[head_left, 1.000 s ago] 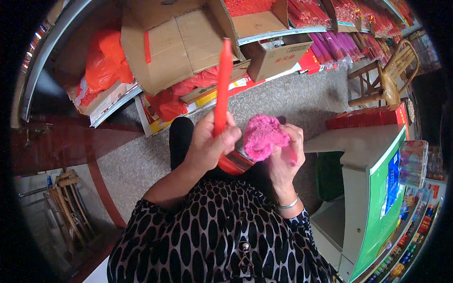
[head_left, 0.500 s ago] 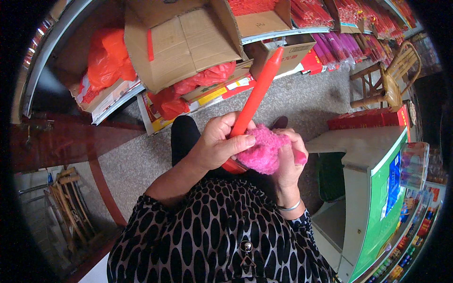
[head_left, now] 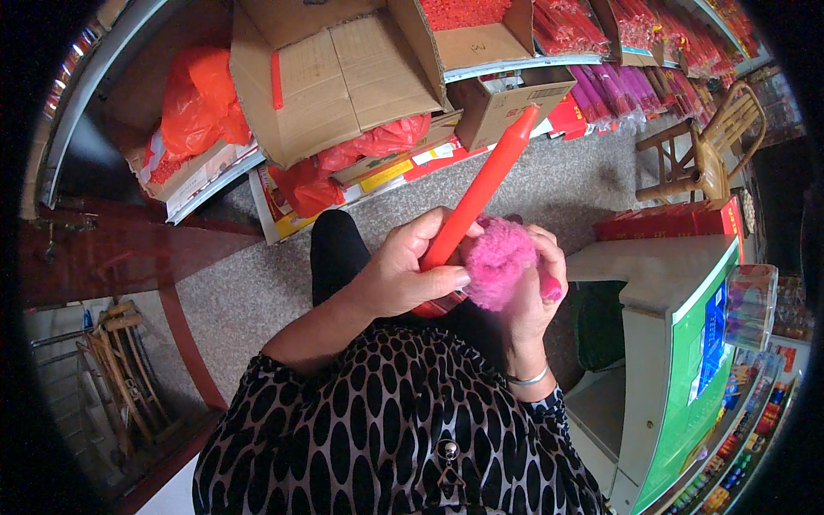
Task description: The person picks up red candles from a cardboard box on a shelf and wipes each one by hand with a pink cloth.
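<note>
My left hand [head_left: 397, 273] is closed around the lower part of a long red candle [head_left: 482, 190], thumb along its side. The candle leans away from me to the right, its tapered tip pointing at the shelves. In my right hand [head_left: 530, 313] is a bunched, fuzzy pink cloth [head_left: 498, 264], with a bit of it poking out by the fingers. The cloth sits right beside the candle's lower part and the left fingertips; whether it touches the candle is hard to see. Below my hands, something red on my lap is partly hidden.
Ahead, a large open cardboard box [head_left: 343, 73] holds one red stick, with red plastic bags [head_left: 202, 99] to its left. Shelves of red and purple packets [head_left: 614, 86] run along the back right. A bamboo chair [head_left: 708, 154] and a white cabinet [head_left: 644, 335] stand at the right.
The candle has shifted slightly right and its tip has dropped a little. My right hand and the pink cloth have moved slightly right, and the cloth looks more rounded.
</note>
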Demonstrator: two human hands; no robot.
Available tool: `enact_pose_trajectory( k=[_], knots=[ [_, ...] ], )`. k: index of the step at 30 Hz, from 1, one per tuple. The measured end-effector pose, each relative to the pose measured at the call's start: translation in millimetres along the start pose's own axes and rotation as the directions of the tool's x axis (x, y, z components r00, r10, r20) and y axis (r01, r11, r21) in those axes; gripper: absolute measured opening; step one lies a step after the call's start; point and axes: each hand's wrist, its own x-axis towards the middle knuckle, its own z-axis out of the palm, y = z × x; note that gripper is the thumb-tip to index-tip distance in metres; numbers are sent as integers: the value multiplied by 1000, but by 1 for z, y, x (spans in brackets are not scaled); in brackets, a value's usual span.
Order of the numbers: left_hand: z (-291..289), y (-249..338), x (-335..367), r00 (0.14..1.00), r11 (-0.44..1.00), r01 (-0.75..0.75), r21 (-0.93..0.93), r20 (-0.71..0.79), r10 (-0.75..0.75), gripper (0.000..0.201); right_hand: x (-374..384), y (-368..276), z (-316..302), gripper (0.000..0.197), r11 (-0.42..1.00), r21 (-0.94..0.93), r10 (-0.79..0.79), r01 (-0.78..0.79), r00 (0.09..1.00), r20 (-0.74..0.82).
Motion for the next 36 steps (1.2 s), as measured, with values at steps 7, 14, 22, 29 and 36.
enact_pose_trajectory(
  k=[7, 14, 22, 29, 36],
  knots=[
    [1, 5, 2, 994, 879, 103, 466, -90, -69, 29, -10, -7, 10, 48, 997, 12, -79, 78, 986, 147],
    [-2, -10, 4, 997, 937, 6, 348, -71, 20, 25, -15, -7, 14, 44, 914, 209, 335, -348, 937, 95],
    [-16, -26, -10, 944, 917, 245, -314, -140, -300, 36, -1, 2, -2, 30, 806, 521, 403, -282, 905, -134],
    [4, -44, -22, 953, 985, 143, -95, -255, -163, 29, -22, 0, 20, 36, 953, -232, -175, 194, 979, 103],
    [9, -33, -19, 972, 984, 91, 156, -229, -54, 32, -24, -6, 30, 42, 916, -364, -149, 169, 985, 84]
  ],
)
